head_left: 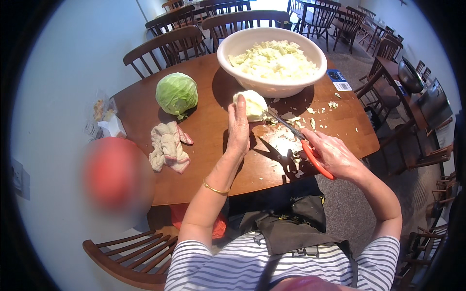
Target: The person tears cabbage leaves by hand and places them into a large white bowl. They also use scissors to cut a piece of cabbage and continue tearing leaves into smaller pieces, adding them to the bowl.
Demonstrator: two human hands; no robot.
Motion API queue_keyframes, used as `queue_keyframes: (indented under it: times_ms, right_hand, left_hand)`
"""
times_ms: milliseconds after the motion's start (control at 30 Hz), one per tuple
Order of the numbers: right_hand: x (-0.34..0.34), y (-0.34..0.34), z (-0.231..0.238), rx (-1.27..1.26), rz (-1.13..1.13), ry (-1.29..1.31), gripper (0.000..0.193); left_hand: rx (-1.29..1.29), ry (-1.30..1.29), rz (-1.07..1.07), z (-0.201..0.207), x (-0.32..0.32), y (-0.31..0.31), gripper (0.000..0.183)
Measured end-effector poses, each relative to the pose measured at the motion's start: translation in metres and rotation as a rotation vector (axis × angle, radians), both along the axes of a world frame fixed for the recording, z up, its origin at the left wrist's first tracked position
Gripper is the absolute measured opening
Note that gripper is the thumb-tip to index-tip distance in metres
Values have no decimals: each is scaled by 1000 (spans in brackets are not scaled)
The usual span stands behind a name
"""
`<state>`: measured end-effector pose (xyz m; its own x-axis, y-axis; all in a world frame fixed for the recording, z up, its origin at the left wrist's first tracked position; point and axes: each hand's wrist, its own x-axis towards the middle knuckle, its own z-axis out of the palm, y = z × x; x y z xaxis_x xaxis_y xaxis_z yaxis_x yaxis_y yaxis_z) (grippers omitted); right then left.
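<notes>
Left hand (239, 130) grasps one cabbage chunk (255, 106), right hand (337, 154) one pair of scissors (290, 127); one bowl (274, 87) holds chopped cabbage (276, 60).

On my feed, a cloth (167, 145) is lying bunched on the table (194, 186), and a white box (112, 127) is sitting by its left edge. Near the box I'm seeing a red thing (114, 172), too blurred to identify. Chairs (245, 17) are lining the far side. Off right, a metal basin (410, 76) is resting on another table (390, 69), a pot (433, 103) standing just beside it.
</notes>
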<state>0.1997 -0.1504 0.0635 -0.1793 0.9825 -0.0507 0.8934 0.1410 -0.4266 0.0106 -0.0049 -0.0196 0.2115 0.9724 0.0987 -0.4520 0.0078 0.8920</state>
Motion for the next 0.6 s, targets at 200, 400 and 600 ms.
queue_keyframes:
  times_ms: [200,400,600]
  right_hand:
    - [-1,-1,2,-20,3,-11,37]
    - [-9,2,6,-64,21,-27,25]
    - [-22,9,17,-100,90,66,26]
  left_hand:
    - [16,-6,-14,2,-1,-3,56]
    - [111,156,73,2,-3,-4,52]
    - [313,429,326,1,-3,-5,48]
